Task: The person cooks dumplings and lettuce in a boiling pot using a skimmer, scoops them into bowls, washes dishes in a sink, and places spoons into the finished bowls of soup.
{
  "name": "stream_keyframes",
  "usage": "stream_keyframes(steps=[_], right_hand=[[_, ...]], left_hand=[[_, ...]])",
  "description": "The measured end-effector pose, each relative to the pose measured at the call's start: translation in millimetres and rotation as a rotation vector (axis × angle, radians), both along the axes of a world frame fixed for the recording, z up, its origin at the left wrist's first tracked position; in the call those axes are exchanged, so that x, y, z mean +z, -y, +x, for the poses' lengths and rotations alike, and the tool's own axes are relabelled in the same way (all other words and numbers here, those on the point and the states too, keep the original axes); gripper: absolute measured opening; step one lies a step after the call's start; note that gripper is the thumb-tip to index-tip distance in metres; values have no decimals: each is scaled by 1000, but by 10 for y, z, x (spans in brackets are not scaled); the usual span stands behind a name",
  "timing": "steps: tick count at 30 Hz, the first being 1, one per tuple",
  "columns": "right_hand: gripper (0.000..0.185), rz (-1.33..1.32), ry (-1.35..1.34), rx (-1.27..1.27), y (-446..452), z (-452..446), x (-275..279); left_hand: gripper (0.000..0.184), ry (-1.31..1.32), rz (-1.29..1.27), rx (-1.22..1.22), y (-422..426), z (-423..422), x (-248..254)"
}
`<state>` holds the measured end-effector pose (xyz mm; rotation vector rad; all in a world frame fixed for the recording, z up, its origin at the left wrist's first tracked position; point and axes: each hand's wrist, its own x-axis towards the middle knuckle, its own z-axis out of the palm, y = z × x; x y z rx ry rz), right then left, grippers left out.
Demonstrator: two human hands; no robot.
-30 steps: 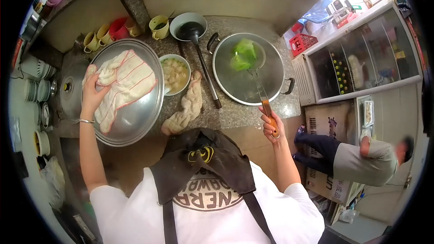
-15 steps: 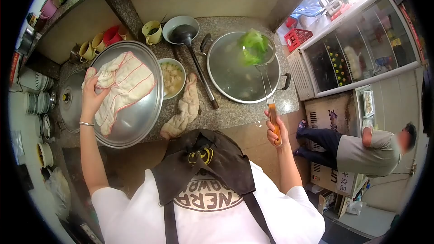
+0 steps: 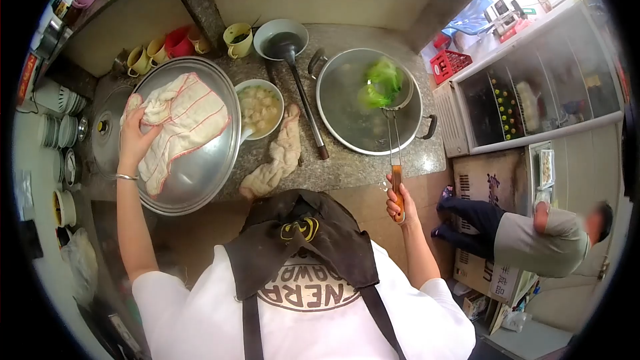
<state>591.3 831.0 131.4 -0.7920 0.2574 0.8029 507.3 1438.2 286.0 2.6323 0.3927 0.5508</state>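
Note:
My left hand [image 3: 140,135] is closed on a striped cloth [image 3: 193,119] that lies over the large metal lid [image 3: 177,195]. The lid is tilted beside a bowl of dumplings in broth [image 3: 260,108]. My right hand [image 3: 401,204] grips the wooden handle of a strainer [image 3: 397,180]. Green leafy vegetables [image 3: 383,84] rest in the strainer's basket, over the big pot [image 3: 347,140] of cloudy liquid. Steam blurs whether the basket touches the liquid.
A ladle [image 3: 305,103] rests in a grey bowl [image 3: 264,29] left of the pot. A twisted cloth [image 3: 277,157] lies near the counter edge. Several cups stand at the back left. A person [image 3: 540,240] stands at the right beside a glass-door fridge [image 3: 533,87].
The strainer with the greens moved right across the pot, and looked higher half a second ago than now. My right hand shifted slightly with it. My left hand keeps its hold on the cloth.

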Motion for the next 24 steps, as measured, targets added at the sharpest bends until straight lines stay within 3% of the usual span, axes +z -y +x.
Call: stream_keyframes(steps=[24], right_hand=[[41, -210, -48, 74, -60, 91, -68]], left_hand=[[38, 12, 20, 20, -51, -115, 0]])
